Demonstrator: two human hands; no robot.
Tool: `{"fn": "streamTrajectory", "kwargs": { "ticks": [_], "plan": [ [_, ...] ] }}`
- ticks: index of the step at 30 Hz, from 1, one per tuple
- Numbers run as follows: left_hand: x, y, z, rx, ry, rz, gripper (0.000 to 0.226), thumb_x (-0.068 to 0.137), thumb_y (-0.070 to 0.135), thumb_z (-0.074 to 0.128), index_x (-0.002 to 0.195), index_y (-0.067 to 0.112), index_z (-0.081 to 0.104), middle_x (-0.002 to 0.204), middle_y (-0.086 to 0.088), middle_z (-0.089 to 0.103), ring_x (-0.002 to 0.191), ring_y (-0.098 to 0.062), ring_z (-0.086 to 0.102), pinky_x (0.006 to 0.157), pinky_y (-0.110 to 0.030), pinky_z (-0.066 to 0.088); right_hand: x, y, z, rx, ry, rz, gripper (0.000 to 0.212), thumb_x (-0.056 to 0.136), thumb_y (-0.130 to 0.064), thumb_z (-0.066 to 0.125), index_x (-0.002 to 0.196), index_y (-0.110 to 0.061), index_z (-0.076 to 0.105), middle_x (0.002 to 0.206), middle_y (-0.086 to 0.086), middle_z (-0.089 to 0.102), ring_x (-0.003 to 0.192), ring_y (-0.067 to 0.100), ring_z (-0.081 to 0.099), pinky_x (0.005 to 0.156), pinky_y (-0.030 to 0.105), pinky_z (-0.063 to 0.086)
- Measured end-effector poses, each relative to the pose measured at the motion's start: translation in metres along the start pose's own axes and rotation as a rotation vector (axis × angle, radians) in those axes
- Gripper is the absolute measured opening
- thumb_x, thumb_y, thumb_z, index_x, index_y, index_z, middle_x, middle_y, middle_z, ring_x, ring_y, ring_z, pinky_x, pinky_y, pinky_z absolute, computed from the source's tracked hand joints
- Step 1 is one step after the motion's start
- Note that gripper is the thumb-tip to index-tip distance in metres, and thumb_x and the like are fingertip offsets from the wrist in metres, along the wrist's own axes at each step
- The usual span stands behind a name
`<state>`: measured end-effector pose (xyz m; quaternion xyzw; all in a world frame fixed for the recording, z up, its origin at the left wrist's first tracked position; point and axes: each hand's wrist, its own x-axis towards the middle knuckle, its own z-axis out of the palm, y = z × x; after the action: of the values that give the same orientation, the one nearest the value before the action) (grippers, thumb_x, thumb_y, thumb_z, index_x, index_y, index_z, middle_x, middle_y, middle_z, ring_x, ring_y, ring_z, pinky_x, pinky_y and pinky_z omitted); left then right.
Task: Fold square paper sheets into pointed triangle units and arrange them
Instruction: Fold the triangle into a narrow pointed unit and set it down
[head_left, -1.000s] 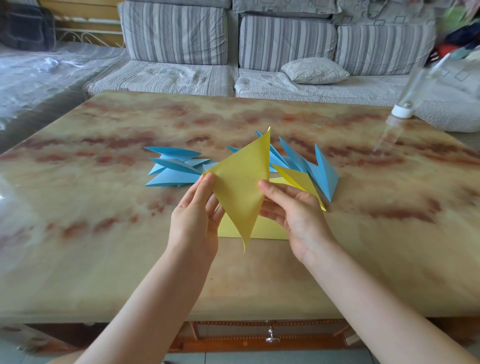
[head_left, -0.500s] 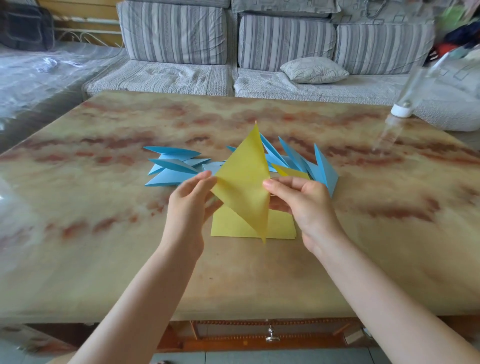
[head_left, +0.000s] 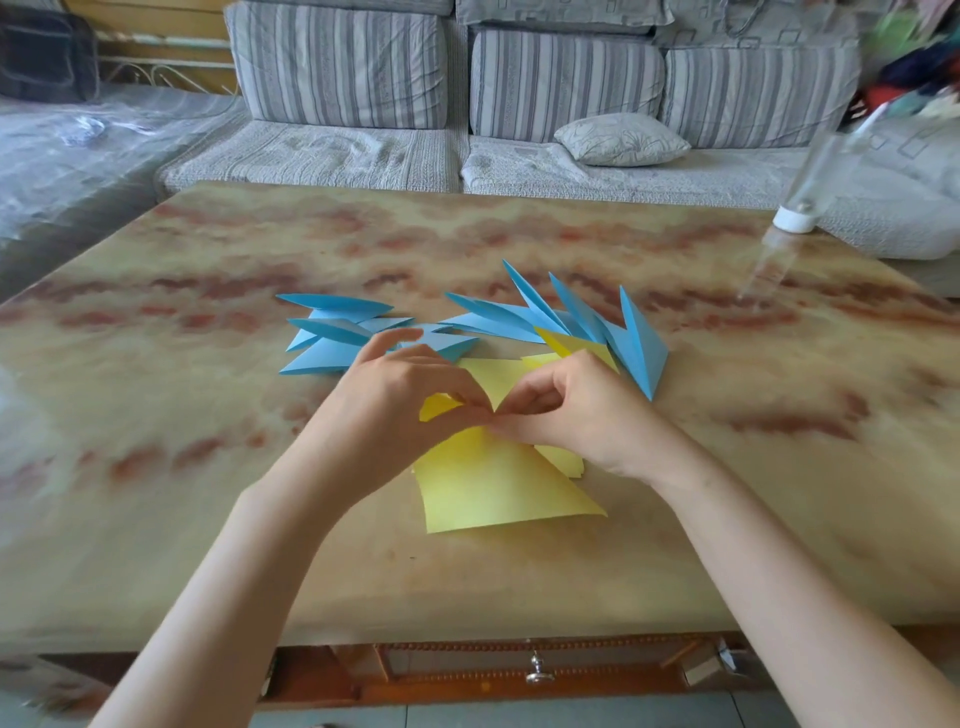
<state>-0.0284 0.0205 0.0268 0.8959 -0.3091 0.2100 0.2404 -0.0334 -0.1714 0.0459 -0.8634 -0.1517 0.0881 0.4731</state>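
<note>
A yellow paper sheet (head_left: 493, 488) hangs low over the table, pinched at its top by both hands. My left hand (head_left: 400, 405) and my right hand (head_left: 576, 410) meet fingertip to fingertip on its upper corner. Beneath it lies a stack of flat yellow sheets (head_left: 491, 371). Behind them one folded yellow unit (head_left: 569, 340) leans against a fan of blue pointed units (head_left: 597, 322). A second group of blue units (head_left: 332, 332) lies flat to the left.
The marbled table (head_left: 156, 415) has a sofa (head_left: 519, 104) behind it. A clear bottle with a white cap (head_left: 800, 208) stands upside down at the far right. A drawer knob (head_left: 537, 673) shows below the front edge.
The yellow sheet was held up as a tall diamond by its side corners. Now both hands have come together at its top and the sheet has dropped toward the table.
</note>
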Motion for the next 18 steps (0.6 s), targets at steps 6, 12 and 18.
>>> {"fn": "streamTrajectory", "kwargs": {
  "ticks": [6,12,18],
  "plan": [
    [-0.001,0.001,-0.003,-0.113,-0.079,-0.122,0.034,0.076,0.059,0.049,0.083,0.034,0.071,0.076,0.018,0.066,0.077,-0.01,0.057,0.078,-0.034,0.049,0.0,0.003,-0.002,0.006,-0.03,-0.034,0.003,0.079,-0.014,0.077,0.078,-0.013,0.075,0.07,-0.004,0.07,0.062,-0.001,0.058,0.064,0.011,0.045],
    [-0.003,0.0,-0.01,-0.236,-0.142,-0.256,0.008,0.083,0.038,0.067,0.078,0.043,0.067,0.082,0.027,0.066,0.085,0.005,0.061,0.078,-0.013,0.041,0.0,0.005,-0.004,0.059,-0.004,-0.027,0.005,0.078,-0.018,0.078,0.075,-0.02,0.075,0.076,0.0,0.074,0.069,0.002,0.061,0.071,0.017,0.046],
    [-0.005,-0.009,-0.015,-0.283,-0.15,-0.339,0.005,0.081,0.041,0.067,0.077,0.043,0.068,0.083,0.026,0.068,0.084,0.007,0.061,0.081,-0.02,0.046,0.0,0.012,-0.008,0.041,-0.012,-0.002,0.004,0.079,-0.02,0.077,0.076,-0.019,0.075,0.077,0.003,0.074,0.067,0.004,0.059,0.07,0.021,0.045]
  ]
}}
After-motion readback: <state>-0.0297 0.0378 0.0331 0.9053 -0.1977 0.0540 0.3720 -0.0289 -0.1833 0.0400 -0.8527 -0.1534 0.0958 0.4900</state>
